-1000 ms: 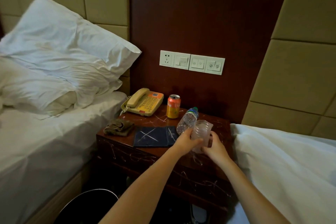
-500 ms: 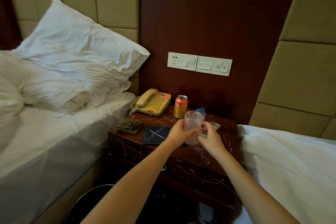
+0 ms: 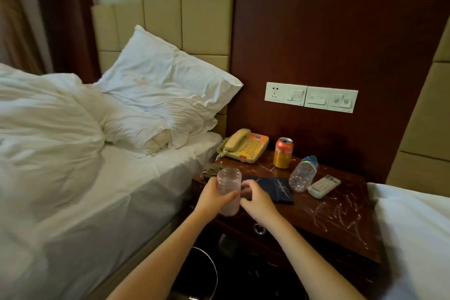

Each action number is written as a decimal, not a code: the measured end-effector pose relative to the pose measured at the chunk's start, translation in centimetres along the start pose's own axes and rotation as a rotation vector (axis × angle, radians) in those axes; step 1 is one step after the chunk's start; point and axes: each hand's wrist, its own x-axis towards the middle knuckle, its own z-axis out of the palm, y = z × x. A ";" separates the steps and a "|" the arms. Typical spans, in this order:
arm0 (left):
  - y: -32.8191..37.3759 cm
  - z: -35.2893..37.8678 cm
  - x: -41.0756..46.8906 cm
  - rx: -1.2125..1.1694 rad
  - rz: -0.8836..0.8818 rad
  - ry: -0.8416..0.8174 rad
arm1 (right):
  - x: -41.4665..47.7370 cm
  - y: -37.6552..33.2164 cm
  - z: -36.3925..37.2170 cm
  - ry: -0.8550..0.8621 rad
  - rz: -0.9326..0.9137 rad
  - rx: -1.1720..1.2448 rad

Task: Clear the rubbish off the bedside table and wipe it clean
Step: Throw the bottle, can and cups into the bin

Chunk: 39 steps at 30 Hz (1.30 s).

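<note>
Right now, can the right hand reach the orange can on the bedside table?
Probably yes. The right hand is by the clear plastic cup in the left hand; only the flat dark blue cloth lies between it and the orange can. The water bottle lies aside.

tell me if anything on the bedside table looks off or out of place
The bedside table is marked with white streaks, thickest at its right front. A water bottle lies on its side beside the remote. The left hand grips a clear plastic container.
</note>
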 end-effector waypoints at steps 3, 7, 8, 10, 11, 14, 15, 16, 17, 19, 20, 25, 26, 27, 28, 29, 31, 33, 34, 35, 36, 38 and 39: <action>-3.5 -3.0 -1.7 0.034 -0.071 0.026 | -0.1 -0.6 3.7 -0.107 -0.027 -0.089; -8.2 -5.3 -3.5 0.114 -0.190 0.017 | -0.4 -0.2 6.6 -0.199 -0.002 -0.232; -9.1 -5.6 -3.7 0.137 -0.209 0.014 | -0.4 0.0 6.9 -0.210 -0.002 -0.251; -9.9 -5.9 -3.9 0.184 -0.232 0.000 | -0.3 0.0 7.0 -0.211 -0.020 -0.292; -10.1 -5.9 -3.9 0.200 -0.231 -0.002 | -0.2 0.0 6.9 -0.209 -0.031 -0.308; -9.5 -5.7 -4.0 0.217 -0.228 -0.004 | -0.2 -0.1 6.6 -0.212 -0.044 -0.336; -9.2 -5.7 -4.0 0.196 -0.222 0.005 | -0.1 -0.1 6.5 -0.209 -0.046 -0.339; -8.9 -5.8 -3.9 0.165 -0.214 0.014 | -0.1 -0.1 6.4 -0.204 -0.051 -0.345; -8.5 -5.9 -3.9 0.145 -0.201 0.024 | -0.2 -0.1 6.2 -0.195 -0.057 -0.354; -7.8 -5.8 -3.1 0.149 -0.176 0.041 | -0.5 0.1 5.8 -0.173 -0.074 -0.359; -7.4 -5.5 -2.7 0.151 -0.164 0.047 | -0.6 0.2 5.4 -0.155 -0.088 -0.358; -3.3 -0.9 -0.2 0.188 -0.020 0.006 | -2.0 2.3 1.5 0.013 -0.113 -0.389; -2.4 0.4 0.3 0.198 0.021 -0.021 | -2.3 3.0 0.2 0.040 -0.095 -0.406; -1.3 1.9 0.8 0.213 0.048 -0.052 | -2.7 3.7 -1.1 0.062 -0.072 -0.428; -0.4 3.4 1.2 0.228 0.060 -0.082 | -3.2 4.5 -2.4 0.080 -0.050 -0.452; 0.5 4.9 1.7 0.243 0.070 -0.108 | -3.7 5.3 -3.7 0.092 -0.027 -0.479; 2.5 7.9 2.3 0.271 0.086 -0.177 | -4.7 6.8 -6.3 0.106 0.032 -0.526; 4.4 10.7 2.8 0.297 0.096 -0.239 | -5.3 8.0 -8.5 0.131 0.080 -0.553; 5.3 12.0 3.1 0.317 0.100 -0.267 | -5.3 8.4 -9.6 0.150 0.097 -0.559; 6.0 13.2 3.5 0.344 0.109 -0.294 | -5.3 8.8 -10.5 0.168 0.116 -0.559; 6.7 14.2 4.1 0.377 0.112 -0.318 | -5.2 9.1 -11.4 0.184 0.136 -0.557; 7.8 16.0 5.5 0.423 0.091 -0.351 | -4.6 9.8 -12.9 0.204 0.165 -0.556; 8.3 16.8 6.2 0.427 0.073 -0.358 | -4.2 10.0 -13.5 0.207 0.174 -0.556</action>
